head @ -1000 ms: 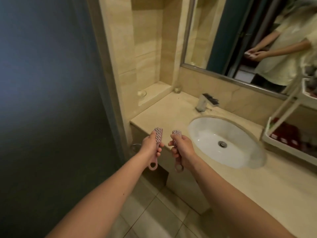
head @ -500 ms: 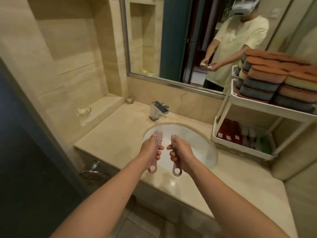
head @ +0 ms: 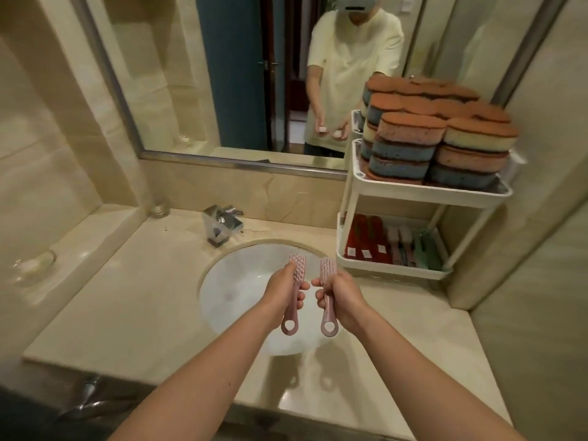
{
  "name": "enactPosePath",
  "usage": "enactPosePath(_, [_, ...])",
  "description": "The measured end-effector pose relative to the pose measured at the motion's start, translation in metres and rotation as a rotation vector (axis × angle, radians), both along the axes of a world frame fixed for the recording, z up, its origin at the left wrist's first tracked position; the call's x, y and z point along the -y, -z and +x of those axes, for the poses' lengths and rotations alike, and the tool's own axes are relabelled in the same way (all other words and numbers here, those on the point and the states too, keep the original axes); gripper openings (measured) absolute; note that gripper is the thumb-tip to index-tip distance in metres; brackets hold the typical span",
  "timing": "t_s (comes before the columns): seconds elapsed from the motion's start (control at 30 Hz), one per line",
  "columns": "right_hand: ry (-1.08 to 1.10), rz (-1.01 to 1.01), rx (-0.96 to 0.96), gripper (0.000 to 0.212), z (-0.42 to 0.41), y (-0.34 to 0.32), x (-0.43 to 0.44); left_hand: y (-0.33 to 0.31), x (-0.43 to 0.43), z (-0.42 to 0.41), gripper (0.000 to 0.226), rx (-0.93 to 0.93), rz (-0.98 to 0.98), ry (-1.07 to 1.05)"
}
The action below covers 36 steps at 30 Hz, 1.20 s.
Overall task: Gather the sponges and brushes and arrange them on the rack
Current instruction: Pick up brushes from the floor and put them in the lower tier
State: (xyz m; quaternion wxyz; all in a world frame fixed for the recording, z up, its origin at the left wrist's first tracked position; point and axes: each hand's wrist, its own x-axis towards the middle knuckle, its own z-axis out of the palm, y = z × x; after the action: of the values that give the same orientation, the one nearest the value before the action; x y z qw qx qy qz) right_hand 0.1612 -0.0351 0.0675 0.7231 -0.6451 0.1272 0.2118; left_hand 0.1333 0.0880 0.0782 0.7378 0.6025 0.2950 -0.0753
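Observation:
My left hand [head: 281, 291] grips a pink brush [head: 292, 316] by its handle, bristle head pointing away from me. My right hand [head: 342, 296] grips a second pink brush [head: 328, 318] the same way. Both hover side by side over the white sink [head: 235, 281]. The white two-tier rack [head: 394, 268] stands on the counter to the right. Its top shelf holds several stacked sponges [head: 436, 135] with orange tops. On the lower shelf lie several brushes [head: 394, 243], red, pink and green.
A chrome faucet [head: 221, 224] stands behind the sink. A mirror [head: 222, 74] covers the wall and shows a person in a pale yellow shirt. Small glass items [head: 35, 261] sit on the left ledge. The beige counter [head: 127, 300] spreads left of the basin.
The view has swung right and closer to the counter, bringing the rack and sponges into sight. Both hands with their brushes have moved from the counter's left edge to over the sink.

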Motion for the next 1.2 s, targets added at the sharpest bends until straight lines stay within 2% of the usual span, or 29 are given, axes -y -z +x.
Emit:
enactPosePath(0.47, [0.489, -0.098, 0.059, 0.013, 0.033, -0.006, 0.053, -0.007, 0.054, 0.093, 0.016, -0.008, -0.094, 0.516])
enactPosePath(0.63, [0.592, -0.109, 0.029, 0.015, 0.031, -0.011, 0.077, -0.006, 0.078, 0.101, 0.023, 0.001, -0.097, 0.619])
enactPosePath(0.7, [0.626, -0.114, 0.025, 0.012, 0.034, -0.014, 0.087, -0.005, 0.087, 0.106, 0.026, 0.018, -0.100, 0.644])
enactPosePath(0.83, [0.650, -0.112, 0.029, 0.014, 0.047, -0.014, 0.103, -0.002, 0.103, 0.121, 0.017, 0.053, -0.088, 0.658])
enactPosePath(1.0, [0.613, -0.132, 0.026, 0.026, 0.069, -0.013, 0.126, 0.001, 0.124, 0.141, 0.015, 0.051, -0.096, 0.577])
enactPosePath(1.1, [0.566, -0.185, 0.059, 0.020, 0.086, -0.012, 0.141, 0.001, 0.137, 0.153, 0.011, 0.022, -0.113, 0.524])
enactPosePath(1.2, [0.549, -0.259, 0.050, 0.042, 0.107, -0.003, 0.158, 0.002, 0.148, 0.165, 0.015, -0.006, -0.123, 0.468])
